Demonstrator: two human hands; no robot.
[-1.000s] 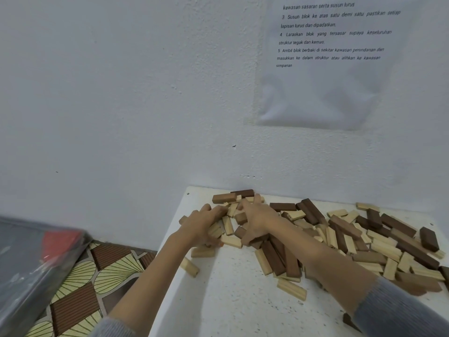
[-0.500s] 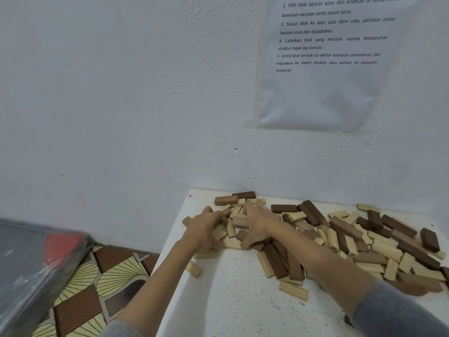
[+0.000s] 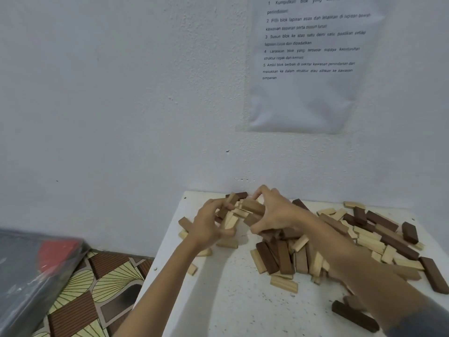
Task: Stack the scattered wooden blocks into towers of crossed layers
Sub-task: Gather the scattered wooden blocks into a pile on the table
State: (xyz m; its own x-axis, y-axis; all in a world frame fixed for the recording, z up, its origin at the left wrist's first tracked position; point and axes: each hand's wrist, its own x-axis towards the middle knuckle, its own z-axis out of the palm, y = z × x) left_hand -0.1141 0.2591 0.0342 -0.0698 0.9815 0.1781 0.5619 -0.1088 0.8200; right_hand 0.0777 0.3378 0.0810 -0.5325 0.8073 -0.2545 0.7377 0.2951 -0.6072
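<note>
Both hands are working at the far left end of the blocks (image 3: pixel 364 237), close to the wall (image 3: pixel 121 93). Our left hand (image 3: pixel 211 227) has its fingers curled round a small bunch (image 3: pixel 229 214), one mid-brown piece standing up among pale ones. Our right hand (image 3: pixel 274 215) has its fingers hooked over the top of a mid-brown block (image 3: pixel 254 207) and its thumb tucked beneath, with more wood under the palm that we cannot separate. We judge that the two grips face each other so several pieces can be lifted or squared up together rather than singly. The gathered set could then go to the bare near part of the table (image 3: pixel 230 300), where there is room for a base layer. The blocks lie as a loose heap across the far and right side of the table, with pale, mid-brown and dark brown mixed. All share the same long, flat-sided shape; they point every way and some overlap. A few strays sit apart near the left edge and beside our right forearm. No crossed layer or tower shows yet. A printed sheet (image 3: pixel 303 93) hangs on the wall above.
</note>
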